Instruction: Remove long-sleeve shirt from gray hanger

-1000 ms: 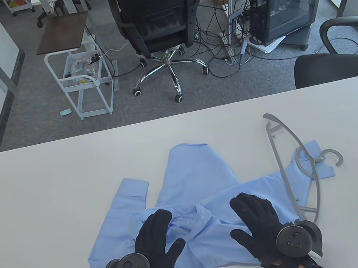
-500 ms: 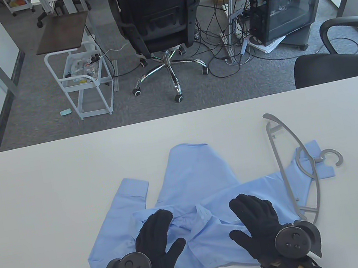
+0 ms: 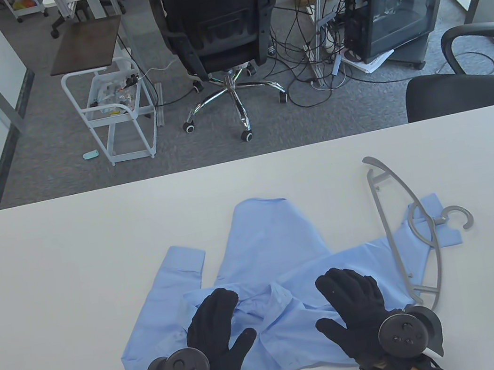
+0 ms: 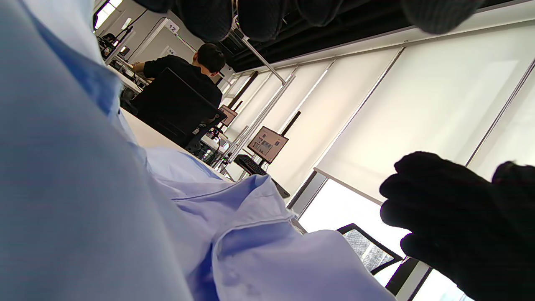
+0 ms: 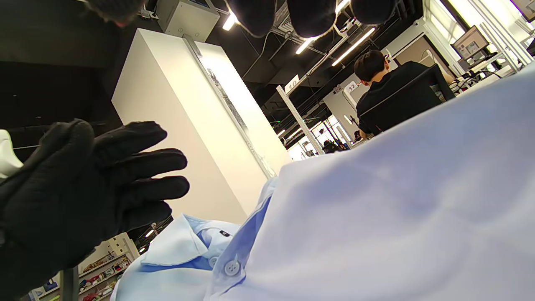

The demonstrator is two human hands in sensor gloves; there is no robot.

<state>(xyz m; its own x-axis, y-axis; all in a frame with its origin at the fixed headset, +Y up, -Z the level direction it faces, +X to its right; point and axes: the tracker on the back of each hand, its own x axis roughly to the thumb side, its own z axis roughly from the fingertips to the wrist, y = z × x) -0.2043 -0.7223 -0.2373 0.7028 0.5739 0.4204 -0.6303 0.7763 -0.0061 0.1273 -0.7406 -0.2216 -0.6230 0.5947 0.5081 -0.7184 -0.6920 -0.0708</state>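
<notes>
A light blue long-sleeve shirt (image 3: 275, 256) lies crumpled on the white table (image 3: 53, 276). The gray hanger (image 3: 408, 228) lies free to its right, partly on one sleeve, hook pointing right. My left hand (image 3: 217, 328) is open, palm down over the shirt near the collar. My right hand (image 3: 351, 302) is open, palm down over the shirt's right part, left of the hanger's near end. In the left wrist view the shirt (image 4: 125, 217) fills the frame and my right hand (image 4: 455, 217) shows. In the right wrist view I see the collar and a button (image 5: 231, 267) and my left hand (image 5: 83, 184).
The table's far edge (image 3: 242, 159) runs across the middle of the table view. Beyond it stand an office chair (image 3: 220, 32), a white cart (image 3: 117, 112), a computer case (image 3: 391, 2) and floor cables. Another black chair (image 3: 468, 84) stands at the table's far right.
</notes>
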